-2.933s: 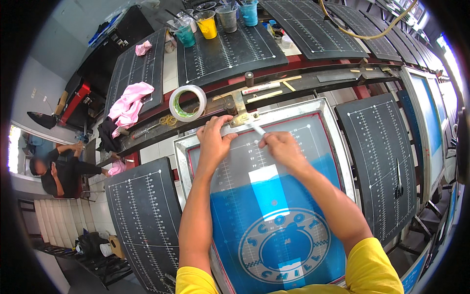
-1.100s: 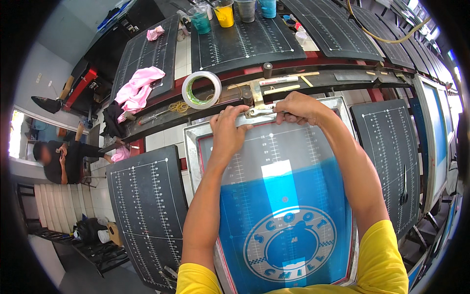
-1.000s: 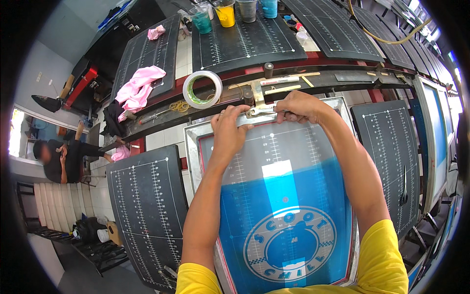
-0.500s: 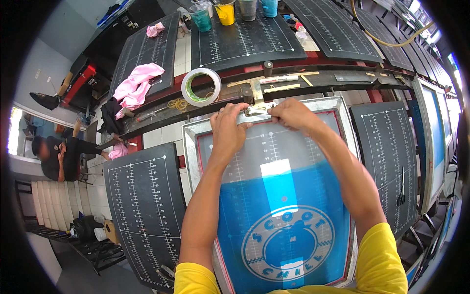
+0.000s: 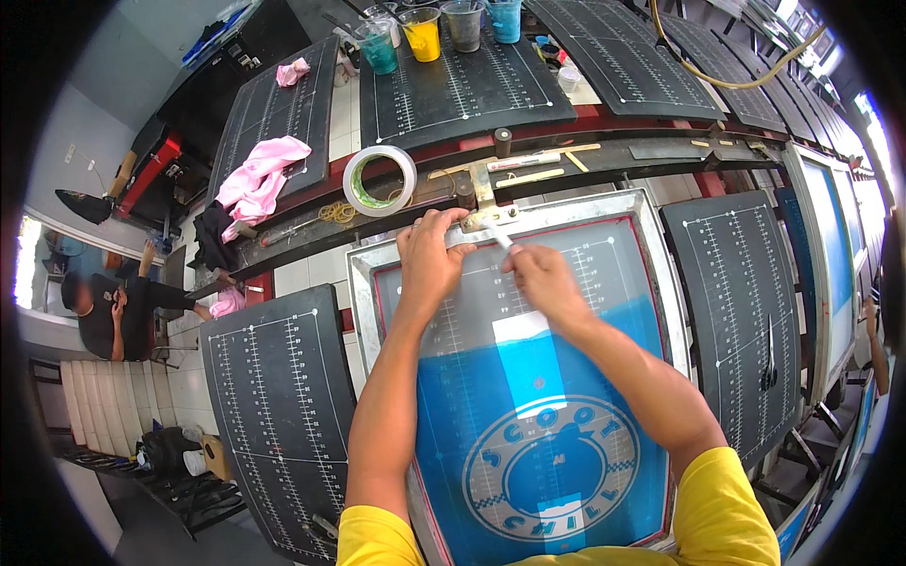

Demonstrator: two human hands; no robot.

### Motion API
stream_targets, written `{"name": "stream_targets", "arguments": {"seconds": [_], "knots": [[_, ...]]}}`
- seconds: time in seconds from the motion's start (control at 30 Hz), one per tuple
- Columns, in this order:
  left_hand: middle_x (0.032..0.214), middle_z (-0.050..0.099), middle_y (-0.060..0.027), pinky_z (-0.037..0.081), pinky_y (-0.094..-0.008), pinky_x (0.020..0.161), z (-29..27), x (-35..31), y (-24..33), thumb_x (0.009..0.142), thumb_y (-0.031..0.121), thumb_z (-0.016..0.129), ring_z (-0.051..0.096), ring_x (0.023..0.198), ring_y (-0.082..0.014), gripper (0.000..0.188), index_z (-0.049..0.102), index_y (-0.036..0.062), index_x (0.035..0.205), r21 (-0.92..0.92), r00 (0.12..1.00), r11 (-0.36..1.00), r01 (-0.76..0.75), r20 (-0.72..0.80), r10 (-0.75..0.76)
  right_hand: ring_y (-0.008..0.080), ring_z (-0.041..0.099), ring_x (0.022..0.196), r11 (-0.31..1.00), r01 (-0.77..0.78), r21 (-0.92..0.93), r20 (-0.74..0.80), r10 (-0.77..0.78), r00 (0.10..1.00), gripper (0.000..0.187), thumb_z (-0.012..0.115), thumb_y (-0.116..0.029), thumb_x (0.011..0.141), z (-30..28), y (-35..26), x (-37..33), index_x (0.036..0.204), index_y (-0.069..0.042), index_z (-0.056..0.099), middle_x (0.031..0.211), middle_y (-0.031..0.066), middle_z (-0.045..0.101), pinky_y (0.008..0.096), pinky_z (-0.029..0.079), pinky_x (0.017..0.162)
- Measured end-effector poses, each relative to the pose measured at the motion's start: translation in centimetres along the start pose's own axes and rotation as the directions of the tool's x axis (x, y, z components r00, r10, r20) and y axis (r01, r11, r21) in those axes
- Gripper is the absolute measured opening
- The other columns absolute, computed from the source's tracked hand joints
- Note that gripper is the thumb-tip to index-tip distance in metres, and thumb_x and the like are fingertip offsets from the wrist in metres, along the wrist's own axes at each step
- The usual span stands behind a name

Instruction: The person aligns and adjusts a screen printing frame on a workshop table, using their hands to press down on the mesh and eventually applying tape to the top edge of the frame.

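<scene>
Screen: a metal-framed printing screen with blue-coated mesh and a round pale emblem lies flat under both hands, its far rail just beyond the fingertips.
Left hand: the left hand lies palm down on the upper mesh, fingers together and curled over the far rail beside the brass-coloured clamp bracket.
Right hand: the right hand rests on the mesh just right of the left one, thumb and forefinger pinching a thin white strip (tape, by the look of it; I cannot tell for sure) that runs from the fingers up toward the bracket.
Gap between hands: small; the two do not touch.
Mesh: smooth and taut, translucent grey at the far end where ruled white lines show through, solid blue nearer the person, with a paler rectangular patch just below the right wrist.
Frame: dull silver metal, flat, edged inside with a red border.
Tape roll: a white ring of tape with a greenish core lies on the dark rail beyond and left of the left hand.
Rag: a crumpled pink cloth sits further left of the roll.
Cups: clear plastic cups of teal, yellow and grey ink stand well beyond both hands on a black ruled board.
Side boards: similar black boards with white grid lines lie left and right of the forearms.
</scene>
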State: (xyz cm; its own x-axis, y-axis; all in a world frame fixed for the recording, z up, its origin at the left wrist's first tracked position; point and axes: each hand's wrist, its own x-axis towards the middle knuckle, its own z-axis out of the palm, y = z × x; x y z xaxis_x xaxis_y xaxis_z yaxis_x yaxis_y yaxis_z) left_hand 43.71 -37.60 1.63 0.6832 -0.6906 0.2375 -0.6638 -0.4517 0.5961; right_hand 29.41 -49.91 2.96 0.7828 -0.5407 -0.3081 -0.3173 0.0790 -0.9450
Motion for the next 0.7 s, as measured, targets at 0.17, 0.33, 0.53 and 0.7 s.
{"name": "stream_targets", "arguments": {"seconds": [0.17, 0.33, 0.53, 0.7], "knots": [[0.106, 0.064, -0.0051, 0.035, -0.0429, 0.097, 0.2, -0.1, 0.2, 0.075, 0.018, 0.081, 0.059, 0.105, -0.0264, 0.047, 0.065, 0.0149, 0.119, -0.008, 0.999, 0.999, -0.031, -0.033, 0.03, 0.0073, 0.038, 0.053, 0.997, -0.072, -0.027, 0.011, 0.073, 0.997, 0.036, 0.052, -0.027, 0.101, -5.8, -0.7, 0.7, 0.084, 0.0, 0.068, 0.059, -0.0022, 0.047, 0.0287, 0.03, 0.049], [0.107, 0.065, -0.0054, 0.036, -0.0441, 0.096, 0.2, 0.1, 0.1, 0.074, 0.018, 0.08, 0.059, 0.106, -0.0275, 0.048, 0.065, 0.0152, 0.12, 0.001, 0.999, 1.0, -0.027, -0.022, 0.027, 0.0044, 0.028, 0.046, 0.981, -0.142, -0.132, 0.039, 0.148, 0.988, 0.031, 0.052, -0.025, 0.1, -7.0, -2.0, 1.4, 0.086, 0.0, 0.065, 0.057, -0.0049, 0.04, 0.0269, 0.019, 0.043], [0.105, 0.065, -0.0052, 0.036, -0.0443, 0.096, 0.3, 0.1, 0.1, 0.074, 0.019, 0.081, 0.06, 0.105, -0.0276, 0.047, 0.065, 0.015, 0.118, 0.002, 0.999, 0.999, -0.041, -0.034, 0.041, 0.0059, 0.03, 0.047, 0.955, -0.293, -0.035, 0.166, 0.295, 0.941, 0.028, 0.052, -0.024, 0.099, -7.6, -3.0, 2.7, 0.092, 0.001, 0.063, 0.06, -0.0041, 0.041, 0.0276, 0.023, 0.043], [0.105, 0.065, -0.0056, 0.037, -0.0443, 0.095, 0.4, 0.1, 0.3, 0.073, 0.018, 0.082, 0.06, 0.105, -0.0283, 0.048, 0.066, 0.0143, 0.118, 0.006, 0.999, 1.0, -0.016, -0.036, 0.017, 0.006, 0.027, 0.044, 0.851, -0.403, 0.335, 0.271, 0.323, 0.907, 0.024, 0.044, -0.021, 0.102, -6.8, -1.7, 2.6, 0.096, 0.0, 0.053, 0.059, -0.0041, 0.036, 0.0263, 0.019, 0.038]]}}
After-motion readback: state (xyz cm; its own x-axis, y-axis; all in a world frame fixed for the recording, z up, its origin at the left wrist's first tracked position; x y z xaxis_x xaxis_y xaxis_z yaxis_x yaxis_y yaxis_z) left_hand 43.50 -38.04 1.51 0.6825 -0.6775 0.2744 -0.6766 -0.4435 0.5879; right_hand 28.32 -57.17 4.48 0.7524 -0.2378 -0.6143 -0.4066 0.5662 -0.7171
